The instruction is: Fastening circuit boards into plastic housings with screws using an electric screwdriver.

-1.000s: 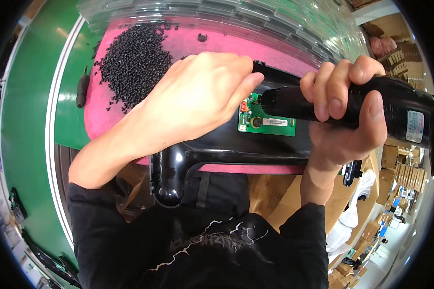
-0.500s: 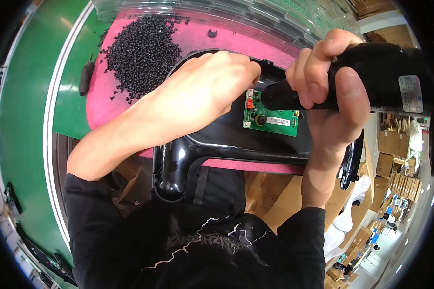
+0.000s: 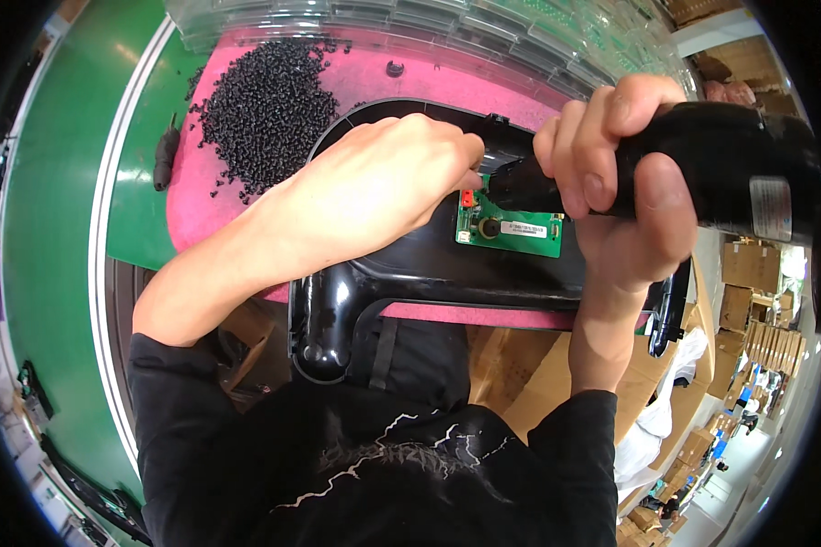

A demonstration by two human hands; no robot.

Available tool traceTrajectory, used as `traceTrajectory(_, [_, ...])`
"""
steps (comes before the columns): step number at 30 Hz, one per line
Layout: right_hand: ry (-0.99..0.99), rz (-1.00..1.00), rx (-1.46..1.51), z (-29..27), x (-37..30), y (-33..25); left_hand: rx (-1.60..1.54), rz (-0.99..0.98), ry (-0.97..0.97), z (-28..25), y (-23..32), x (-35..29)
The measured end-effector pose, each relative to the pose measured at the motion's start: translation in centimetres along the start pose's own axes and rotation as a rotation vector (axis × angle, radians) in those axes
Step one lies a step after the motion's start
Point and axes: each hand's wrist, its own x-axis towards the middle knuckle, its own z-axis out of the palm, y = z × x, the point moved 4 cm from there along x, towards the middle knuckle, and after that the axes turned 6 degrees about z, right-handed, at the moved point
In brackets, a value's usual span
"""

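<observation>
My right hand (image 3: 625, 173) is wrapped around a black electric screwdriver (image 3: 702, 164), held tilted with its nose pointing left over a green circuit board (image 3: 529, 239). The board carries a red connector, a round black part and a white label. It sits in a shiny black plastic housing (image 3: 483, 290). Beside the screwdriver's nose, my left hand (image 3: 392, 169) is closed, its fingertips pinched together above the board's upper left corner. What those fingers hold, if anything, is hidden. The very tip of the screwdriver is hard to make out near them.
A pink mat (image 3: 374, 73) lies under the housing, bearing a heap of small black screws (image 3: 269, 114). A dark-handled hand tool (image 3: 165, 159) rests on the green table (image 3: 59, 182). Clear plastic bins (image 3: 410, 36) line the back. An open cardboard box (image 3: 556, 374) stands near me at right.
Both hands have shifted slightly: the left came down toward the board's upper left corner, and the screwdriver's nose moved a little left toward it.
</observation>
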Motion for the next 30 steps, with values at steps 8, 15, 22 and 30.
traceTrajectory(8, [0.133,-0.163,0.307,-1.8,-1.7,-2.0,-0.047,0.065,-0.091,-0.5,0.6,0.5])
traceTrajectory(15, [0.081,-0.236,0.516,-1.9,-2.3,-3.0,-0.069,0.177,0.036,-0.9,1.2,0.6])
traceTrajectory(22, [-0.097,-0.051,0.378,-2.0,-2.3,-2.6,-0.151,0.178,-0.102,-0.2,1.2,0.6])
traceTrajectory(30, [0.155,0.124,0.105,0.1,-2.4,-2.1,0.011,-0.007,-0.115,-0.1,0.5,0.7])
